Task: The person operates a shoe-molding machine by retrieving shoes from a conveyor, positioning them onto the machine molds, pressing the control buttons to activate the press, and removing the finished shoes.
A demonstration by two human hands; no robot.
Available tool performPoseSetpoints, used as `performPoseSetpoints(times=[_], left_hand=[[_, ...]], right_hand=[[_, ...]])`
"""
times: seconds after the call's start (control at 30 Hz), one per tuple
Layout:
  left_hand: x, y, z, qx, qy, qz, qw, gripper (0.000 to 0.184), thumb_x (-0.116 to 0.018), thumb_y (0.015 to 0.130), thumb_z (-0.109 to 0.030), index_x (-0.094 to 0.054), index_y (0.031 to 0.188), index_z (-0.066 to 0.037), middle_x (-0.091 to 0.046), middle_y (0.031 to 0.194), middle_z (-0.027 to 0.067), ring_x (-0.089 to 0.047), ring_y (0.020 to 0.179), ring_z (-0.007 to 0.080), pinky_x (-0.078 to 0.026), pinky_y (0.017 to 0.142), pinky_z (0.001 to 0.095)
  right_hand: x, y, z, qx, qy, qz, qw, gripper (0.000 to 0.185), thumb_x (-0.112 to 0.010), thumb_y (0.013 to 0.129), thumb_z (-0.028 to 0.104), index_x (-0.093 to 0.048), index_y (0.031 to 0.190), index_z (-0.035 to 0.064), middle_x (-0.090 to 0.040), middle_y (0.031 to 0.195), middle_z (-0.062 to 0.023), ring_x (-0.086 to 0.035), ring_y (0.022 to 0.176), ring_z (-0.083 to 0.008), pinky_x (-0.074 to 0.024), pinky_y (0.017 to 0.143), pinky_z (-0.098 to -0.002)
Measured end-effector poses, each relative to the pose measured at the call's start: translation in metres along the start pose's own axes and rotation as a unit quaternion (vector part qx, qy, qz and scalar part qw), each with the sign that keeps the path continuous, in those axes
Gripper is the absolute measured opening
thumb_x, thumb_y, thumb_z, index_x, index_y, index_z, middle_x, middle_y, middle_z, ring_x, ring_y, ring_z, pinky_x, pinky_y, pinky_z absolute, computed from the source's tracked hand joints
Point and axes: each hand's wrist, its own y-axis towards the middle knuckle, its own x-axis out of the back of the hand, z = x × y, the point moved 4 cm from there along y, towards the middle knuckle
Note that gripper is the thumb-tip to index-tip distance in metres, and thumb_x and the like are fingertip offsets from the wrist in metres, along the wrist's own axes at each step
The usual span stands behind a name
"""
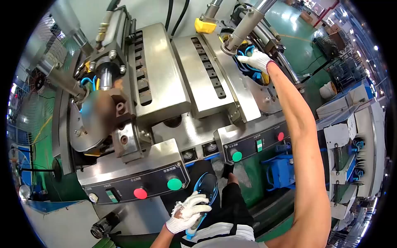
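Note:
My left hand (189,213), in a white knit glove with a worn dark patch, is closed around a black shoe with bright blue trim (208,185). That shoe is low in front of my body, below the machine's front panel. My right arm stretches to the far right station, where my gloved right hand (258,61) grips a second black-and-blue shoe (247,73). This shoe sits beneath a metal press cylinder (245,29), and the hand hides part of it. Its exact fit in the station cannot be seen.
The steel machine has two raised covers (159,70) and a left station with a clamp (120,108). Green (174,184) and red buttons (140,193) line its front panels. A blue stool (281,171) stands below at right, near a rack (345,153) holding shoe parts.

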Motion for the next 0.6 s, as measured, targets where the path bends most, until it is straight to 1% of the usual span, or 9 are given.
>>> performPoseSetpoints(times=[0.07,0.1,0.13,0.17,0.23,0.33,0.43,0.53,0.6], left_hand=[[-0.001,-0.003,-0.002,-0.014,-0.003,-0.009,1.000,0.039,-0.067,0.082,-0.002,-0.076,0.118,-0.015,-0.065,0.134,0.0102,-0.056,0.136,0.0350,-0.038,0.124,0.0521],[-0.002,-0.004,-0.003,-0.024,-0.006,-0.014,1.000,0.039,-0.067,0.082,-0.002,-0.076,0.118,-0.015,-0.065,0.133,0.0101,-0.056,0.137,0.0350,-0.038,0.124,0.0520],[-0.005,-0.006,0.001,-0.031,-0.007,-0.018,0.999,0.041,-0.064,0.080,0.000,-0.075,0.117,-0.013,-0.065,0.133,0.0114,-0.056,0.136,0.0363,-0.036,0.124,0.0540],[-0.008,-0.008,0.005,-0.039,-0.009,-0.020,0.999,0.042,-0.062,0.078,0.003,-0.075,0.116,-0.012,-0.066,0.132,0.0126,-0.056,0.135,0.0376,-0.035,0.125,0.0560],[-0.013,-0.011,0.009,-0.058,-0.036,-0.039,0.997,0.040,-0.061,0.080,0.003,-0.074,0.116,-0.011,-0.065,0.132,0.0126,-0.055,0.136,0.0377,-0.034,0.125,0.0569],[-0.019,-0.012,0.004,-0.047,0.011,-0.043,0.998,0.039,-0.064,0.083,-0.003,-0.074,0.120,-0.012,-0.064,0.135,0.0149,-0.056,0.133,0.0385,-0.040,0.120,0.0526],[-0.028,-0.013,-0.003,-0.037,0.003,-0.047,0.998,0.036,-0.064,0.087,-0.003,-0.073,0.121,-0.010,-0.063,0.137,0.0152,-0.055,0.134,0.0380,-0.039,0.120,0.0502],[-0.042,-0.005,-0.006,-0.063,0.035,-0.070,0.995,0.036,-0.065,0.088,0.001,-0.072,0.121,-0.010,-0.064,0.134,0.0158,-0.056,0.133,0.0372,-0.040,0.119,0.0477],[-0.053,0.005,-0.019,-0.054,0.050,-0.095,0.993,0.030,-0.066,0.088,0.003,-0.074,0.114,-0.009,-0.066,0.127,0.0167,-0.059,0.128,0.0367,-0.044,0.114,0.0457]], right_hand=[[0.020,-0.046,0.021,-0.078,0.042,-0.066,0.994,0.086,-0.069,0.089,0.059,-0.055,0.148,-0.0024,-0.062,0.142,-0.0310,-0.061,0.134,-0.0396,-0.0479,0.112,-0.0426],[0.027,-0.093,0.041,0.019,0.087,-0.232,0.969,0.076,-0.070,0.093,0.049,-0.055,0.146,-0.0038,-0.063,0.140,-0.0300,-0.062,0.132,-0.0396,-0.0472,0.113,-0.0426],[0.026,-0.144,0.059,0.056,0.196,-0.276,0.939,0.070,-0.072,0.095,0.039,-0.054,0.146,-0.0058,-0.062,0.143,-0.0287,-0.061,0.133,-0.0390,-0.0459,0.115,-0.0439],[0.021,-0.192,0.080,0.129,0.348,-0.259,0.891,0.068,-0.075,0.094,0.027,-0.051,0.147,-0.0076,-0.060,0.145,-0.0274,-0.061,0.133,-0.0366,-0.0458,0.116,-0.0438],[-0.011,-0.278,0.093,0.128,0.281,-0.214,0.927,0.074,-0.083,0.086,0.021,-0.051,0.147,-0.0072,-0.059,0.145,-0.0265,-0.061,0.133,-0.0344,-0.0488,0.113,-0.0440],[-0.089,-0.343,0.101,0.226,0.130,-0.249,0.933,0.089,-0.081,0.086,0.045,-0.046,0.151,-0.0054,-0.044,0.158,-0.0306,-0.043,0.146,-0.0483,-0.0348,0.123,-0.0522],[-0.158,-0.341,0.084,0.126,-0.053,-0.069,0.988,0.099,-0.071,0.092,0.053,-0.031,0.161,-0.0045,-0.030,0.166,-0.0313,-0.024,0.156,-0.0507,-0.0153,0.129,-0.0572],[-0.172,-0.355,0.065,0.087,0.048,-0.142,0.985,0.098,-0.061,0.096,0.059,-0.027,0.163,-0.0048,-0.027,0.168,-0.0305,-0.018,0.159,-0.0493,-0.0112,0.130,-0.0569],[-0.150,-0.406,0.052,0.094,0.187,-0.140,0.968,0.098,-0.067,0.094,0.051,-0.025,0.163,-0.0051,-0.026,0.168,-0.0308,-0.018,0.159,-0.0464,-0.0144,0.131,-0.0537]])
